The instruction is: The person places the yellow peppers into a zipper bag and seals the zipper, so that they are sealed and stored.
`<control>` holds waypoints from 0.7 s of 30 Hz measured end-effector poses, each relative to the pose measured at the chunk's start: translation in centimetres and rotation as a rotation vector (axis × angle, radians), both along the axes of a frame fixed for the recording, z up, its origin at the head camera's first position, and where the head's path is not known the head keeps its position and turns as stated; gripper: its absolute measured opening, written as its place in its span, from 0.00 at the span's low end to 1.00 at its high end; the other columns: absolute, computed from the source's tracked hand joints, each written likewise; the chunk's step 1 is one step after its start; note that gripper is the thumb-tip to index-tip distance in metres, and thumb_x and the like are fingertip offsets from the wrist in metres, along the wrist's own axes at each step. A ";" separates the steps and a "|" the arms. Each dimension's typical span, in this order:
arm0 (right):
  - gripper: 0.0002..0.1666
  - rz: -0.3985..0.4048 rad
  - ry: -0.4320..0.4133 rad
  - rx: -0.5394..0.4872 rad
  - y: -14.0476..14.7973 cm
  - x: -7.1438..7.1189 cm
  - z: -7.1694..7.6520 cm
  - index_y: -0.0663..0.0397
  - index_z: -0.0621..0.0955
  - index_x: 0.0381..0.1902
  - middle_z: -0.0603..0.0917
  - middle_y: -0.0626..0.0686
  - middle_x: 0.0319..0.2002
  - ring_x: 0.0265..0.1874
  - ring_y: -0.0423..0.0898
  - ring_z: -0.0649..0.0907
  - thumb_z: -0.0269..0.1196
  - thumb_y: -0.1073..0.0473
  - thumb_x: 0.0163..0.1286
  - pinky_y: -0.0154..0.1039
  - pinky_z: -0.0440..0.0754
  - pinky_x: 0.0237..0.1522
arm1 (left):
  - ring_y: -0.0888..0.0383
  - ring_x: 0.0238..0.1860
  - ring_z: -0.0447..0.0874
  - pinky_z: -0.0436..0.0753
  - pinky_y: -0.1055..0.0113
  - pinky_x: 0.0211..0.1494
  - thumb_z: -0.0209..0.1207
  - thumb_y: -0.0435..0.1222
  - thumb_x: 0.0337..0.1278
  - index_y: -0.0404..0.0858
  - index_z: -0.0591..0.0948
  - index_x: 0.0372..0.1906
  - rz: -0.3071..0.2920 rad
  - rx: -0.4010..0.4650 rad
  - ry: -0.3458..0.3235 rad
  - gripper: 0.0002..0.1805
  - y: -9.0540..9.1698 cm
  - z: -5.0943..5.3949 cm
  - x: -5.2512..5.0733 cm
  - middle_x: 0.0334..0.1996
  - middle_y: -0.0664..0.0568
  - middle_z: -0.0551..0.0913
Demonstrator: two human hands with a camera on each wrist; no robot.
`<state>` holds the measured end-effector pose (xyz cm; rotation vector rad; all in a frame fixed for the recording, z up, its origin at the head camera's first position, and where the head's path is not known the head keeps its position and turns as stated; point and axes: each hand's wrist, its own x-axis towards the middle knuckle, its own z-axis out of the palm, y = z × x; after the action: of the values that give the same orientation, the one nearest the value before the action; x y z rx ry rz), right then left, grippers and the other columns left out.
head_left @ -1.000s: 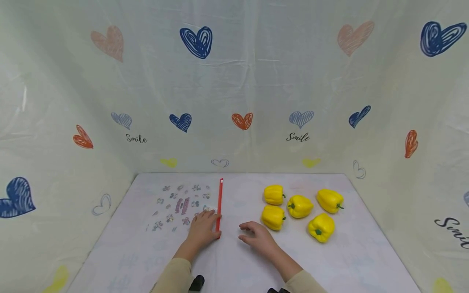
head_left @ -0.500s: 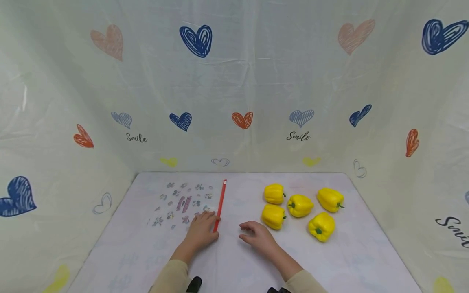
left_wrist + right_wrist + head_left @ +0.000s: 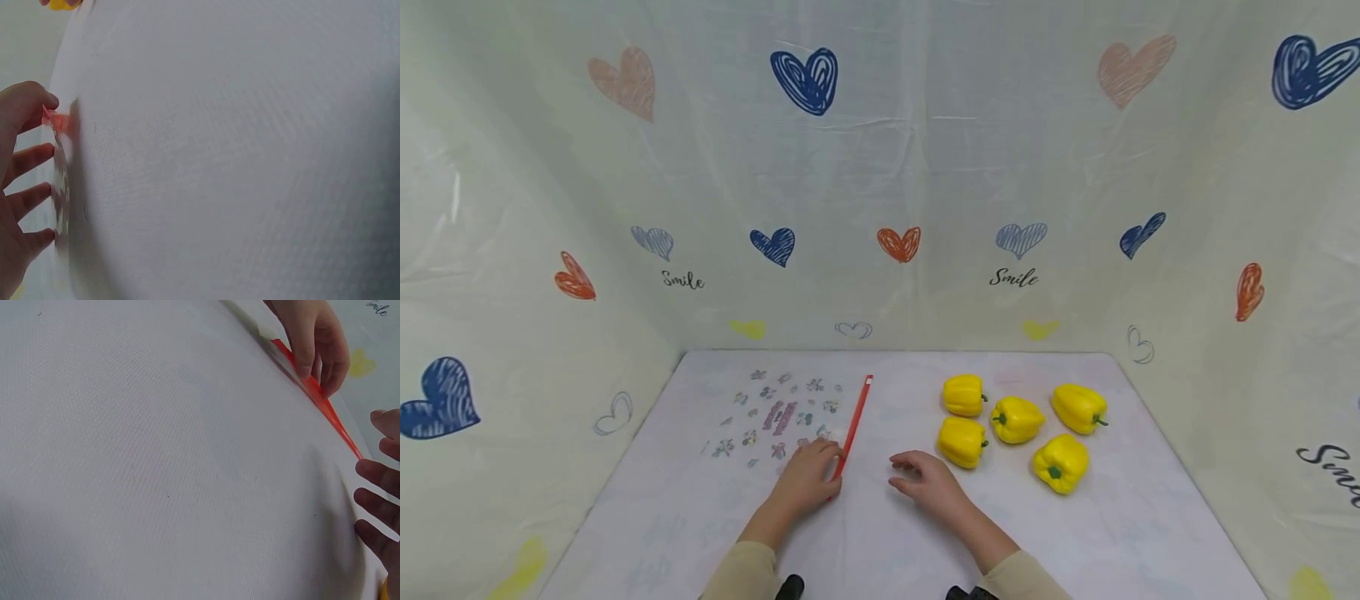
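Head view: on the left of the surface (image 3: 1150,521) we see a clear printed bag (image 3: 782,418) with a red strip (image 3: 857,419) along its right side. Our left hand (image 3: 807,478) has its fingers spread, tips touching the bag by the strip's near end, seemingly pressing rather than gripping. Our right hand (image 3: 929,490), relaxed with thumb and fingers parted, holds nothing; it is between the strip and five yellow peppers (image 3: 1017,419) on the right. We judge the thin bag could crease if dragged by one corner, and a careless right-hand sweep could set the nearest pepper rolling. Bag and strip reach near the far edge, a patterned sheet (image 3: 940,312) just beyond; most room lies nearer us.
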<state>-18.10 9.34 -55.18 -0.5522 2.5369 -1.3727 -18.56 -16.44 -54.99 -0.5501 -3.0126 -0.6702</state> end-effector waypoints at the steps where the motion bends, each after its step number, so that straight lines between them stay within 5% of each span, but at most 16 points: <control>1: 0.22 -0.001 -0.006 -0.003 0.0 0.0 0.0 0.54 0.81 0.55 0.83 0.46 0.47 0.47 0.44 0.80 0.66 0.50 0.66 0.47 0.79 0.54 | 0.45 0.60 0.73 0.67 0.45 0.66 0.66 0.38 0.50 0.43 0.81 0.46 -0.005 0.001 0.018 0.16 -0.1 0.0 0.0 0.52 0.48 0.80; 4: 0.22 0.005 0.009 -0.014 -0.2 -0.1 -0.1 0.55 0.81 0.54 0.83 0.46 0.47 0.47 0.45 0.80 0.66 0.51 0.66 0.47 0.79 0.53 | 0.49 0.54 0.77 0.74 0.50 0.61 0.68 0.38 0.51 0.44 0.81 0.44 -0.002 -0.001 0.062 0.14 -0.1 -0.3 0.0 0.48 0.50 0.81; 11: 0.21 0.013 0.034 -0.037 -1.1 -0.3 -0.5 0.57 0.82 0.53 0.84 0.47 0.46 0.46 0.45 0.81 0.67 0.53 0.65 0.44 0.80 0.52 | 0.50 0.52 0.78 0.76 0.52 0.59 0.67 0.39 0.54 0.45 0.83 0.43 0.060 0.009 0.047 0.11 0.0 -0.7 0.1 0.46 0.52 0.83; 21: 0.20 -0.011 0.041 -0.055 -2.5 -0.3 -0.6 0.55 0.82 0.52 0.84 0.45 0.45 0.44 0.43 0.80 0.66 0.52 0.66 0.42 0.80 0.50 | 0.50 0.51 0.79 0.76 0.51 0.58 0.65 0.35 0.56 0.39 0.86 0.47 0.009 -0.031 0.139 0.13 0.3 -0.6 0.7 0.47 0.50 0.84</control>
<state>-18.42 6.89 -55.76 -0.5834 2.5439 -1.4535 -17.85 -16.16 -55.58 -0.5592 -2.8992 -0.5602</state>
